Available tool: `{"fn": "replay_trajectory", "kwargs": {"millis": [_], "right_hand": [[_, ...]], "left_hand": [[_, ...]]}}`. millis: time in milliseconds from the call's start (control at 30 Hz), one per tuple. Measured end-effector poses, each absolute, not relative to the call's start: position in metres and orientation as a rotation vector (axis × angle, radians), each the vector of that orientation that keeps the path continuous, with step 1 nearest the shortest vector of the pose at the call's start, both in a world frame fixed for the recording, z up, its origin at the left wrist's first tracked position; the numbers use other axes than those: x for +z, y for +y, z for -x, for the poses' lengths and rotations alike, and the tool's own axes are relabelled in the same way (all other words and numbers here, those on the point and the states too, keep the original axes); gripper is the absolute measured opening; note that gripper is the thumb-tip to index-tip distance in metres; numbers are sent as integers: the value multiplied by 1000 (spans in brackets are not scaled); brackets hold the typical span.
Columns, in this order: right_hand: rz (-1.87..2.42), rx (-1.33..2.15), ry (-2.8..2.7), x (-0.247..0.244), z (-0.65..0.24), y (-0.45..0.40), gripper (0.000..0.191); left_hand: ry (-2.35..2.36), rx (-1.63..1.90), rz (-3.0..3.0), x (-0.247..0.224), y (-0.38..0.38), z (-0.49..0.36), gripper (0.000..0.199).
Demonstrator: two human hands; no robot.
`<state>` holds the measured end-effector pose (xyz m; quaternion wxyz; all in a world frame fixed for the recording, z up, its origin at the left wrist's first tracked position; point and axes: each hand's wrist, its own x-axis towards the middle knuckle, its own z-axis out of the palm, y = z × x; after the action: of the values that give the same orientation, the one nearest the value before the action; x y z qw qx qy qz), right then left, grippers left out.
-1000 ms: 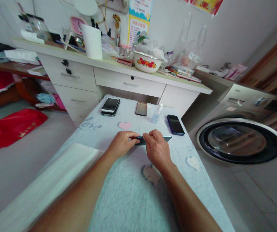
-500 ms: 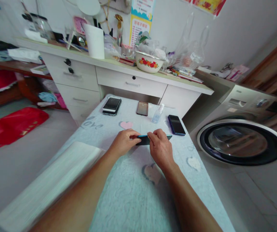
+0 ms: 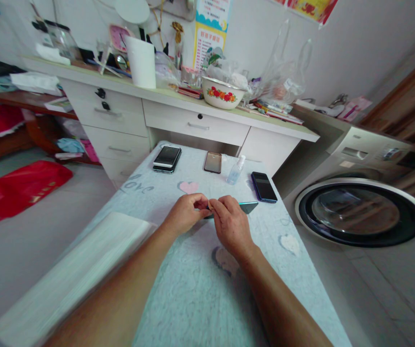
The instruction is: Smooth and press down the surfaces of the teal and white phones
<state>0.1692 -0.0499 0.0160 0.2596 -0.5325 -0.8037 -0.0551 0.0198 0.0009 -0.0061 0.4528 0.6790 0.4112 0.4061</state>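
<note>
A dark phone with a blue-green edge is held low over the cloth, its right end showing past my right hand. My left hand is closed on the phone's left end, thumb and fingers pinching it. Close beside those fingertips, my right hand has its fingers pressed together in front of the phone, hiding its middle. Whatever those right fingers may pinch is hidden. Beyond the hands stand a clear spray bottle and a brown phone case. Another phone lies to the right.
Two stacked phones lie at the table's far left corner. A long pale folded sheet rests along the left edge of the cloth-covered table. A white desk borders the far end; a washing machine stands to the right.
My right hand has slid left along the phone, up to my left fingertips, uncovering more of the phone's right end. My left hand keeps its place.
</note>
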Motion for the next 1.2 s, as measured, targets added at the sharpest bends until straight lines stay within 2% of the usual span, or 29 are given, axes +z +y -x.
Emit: {"fn": "replay_trajectory", "kwargs": {"millis": [733,1200], "right_hand": [[1610,-211,-2147,21,-182,-52,22],[1496,-186,-2223,16,-165,-53,26]], "left_hand": [[1103,974,-1704,-6,1,-19,12],[1044,989,-1672,-5,-1,-20,12]]}}
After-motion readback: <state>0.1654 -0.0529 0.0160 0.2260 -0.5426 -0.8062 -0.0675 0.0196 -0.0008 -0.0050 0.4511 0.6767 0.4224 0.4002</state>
